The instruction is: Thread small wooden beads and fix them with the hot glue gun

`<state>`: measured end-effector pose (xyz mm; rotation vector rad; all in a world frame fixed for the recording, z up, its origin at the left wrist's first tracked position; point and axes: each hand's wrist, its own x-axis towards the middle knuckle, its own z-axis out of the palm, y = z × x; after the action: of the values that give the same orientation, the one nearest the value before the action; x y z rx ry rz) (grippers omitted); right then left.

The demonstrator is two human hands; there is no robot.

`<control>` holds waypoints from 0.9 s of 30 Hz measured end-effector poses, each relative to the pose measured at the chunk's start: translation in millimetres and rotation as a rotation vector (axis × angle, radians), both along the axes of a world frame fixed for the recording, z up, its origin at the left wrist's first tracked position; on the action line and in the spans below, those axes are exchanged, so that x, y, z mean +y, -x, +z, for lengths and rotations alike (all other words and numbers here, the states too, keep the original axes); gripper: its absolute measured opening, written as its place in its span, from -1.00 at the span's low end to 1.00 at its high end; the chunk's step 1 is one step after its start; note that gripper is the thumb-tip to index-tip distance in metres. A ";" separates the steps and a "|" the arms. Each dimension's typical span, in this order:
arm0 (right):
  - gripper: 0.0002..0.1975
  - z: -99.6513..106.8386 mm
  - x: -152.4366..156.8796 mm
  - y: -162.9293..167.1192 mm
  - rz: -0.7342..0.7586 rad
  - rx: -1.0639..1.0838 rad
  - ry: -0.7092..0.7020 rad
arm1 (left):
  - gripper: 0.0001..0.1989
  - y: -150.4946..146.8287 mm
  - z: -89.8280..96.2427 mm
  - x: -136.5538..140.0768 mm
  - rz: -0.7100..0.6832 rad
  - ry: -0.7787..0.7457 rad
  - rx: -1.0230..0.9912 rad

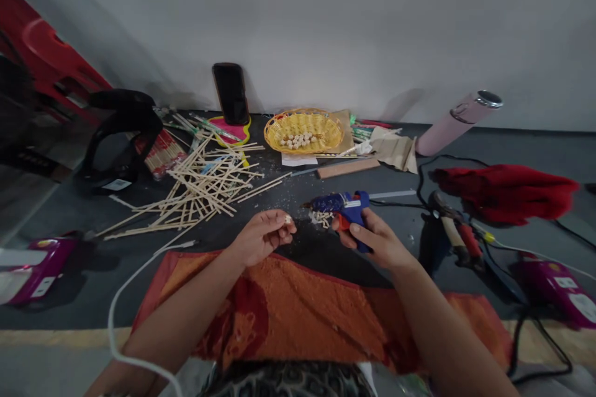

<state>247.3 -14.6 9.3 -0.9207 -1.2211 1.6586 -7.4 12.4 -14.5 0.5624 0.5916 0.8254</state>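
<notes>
My right hand [375, 239] is wrapped round a blue hot glue gun [356, 214] with a red trigger, its nozzle pointing left. Between the thumb and fingertips of my left hand [265, 236] is a small pale piece [288, 219], too small to name for certain. Several short cut bits of stick [322, 218] lie on the dark table just under the glue gun's nozzle. Beyond both hands stands a yellow woven basket [305, 130] with small pale pieces in it. To the left spreads a loose heap of thin wooden sticks [205, 189].
An orange towel [298, 298] lies along the front edge. Pliers [454, 229], a red cloth [507, 192] and a pink flask [459, 124] are on the right. A phone [231, 94] leans at the back; a white cable [116, 304] crosses the left. A wooden strip [349, 167] lies before the basket.
</notes>
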 end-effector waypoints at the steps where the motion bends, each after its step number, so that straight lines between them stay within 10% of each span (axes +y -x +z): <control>1: -0.75 -1.2 -0.4 0.7 0.021 -0.003 -0.011 | -0.87 0.0 -0.2 0.1 0.001 0.002 -0.002; 27: -0.72 3.0 -3.3 7.9 0.116 -0.148 -0.115 | -0.88 0.7 -0.9 -2.1 0.005 0.031 -0.034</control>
<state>239.4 -17.8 12.3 -0.9290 -1.4793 1.6137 -8.1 10.3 -15.4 0.5176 0.5741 0.8279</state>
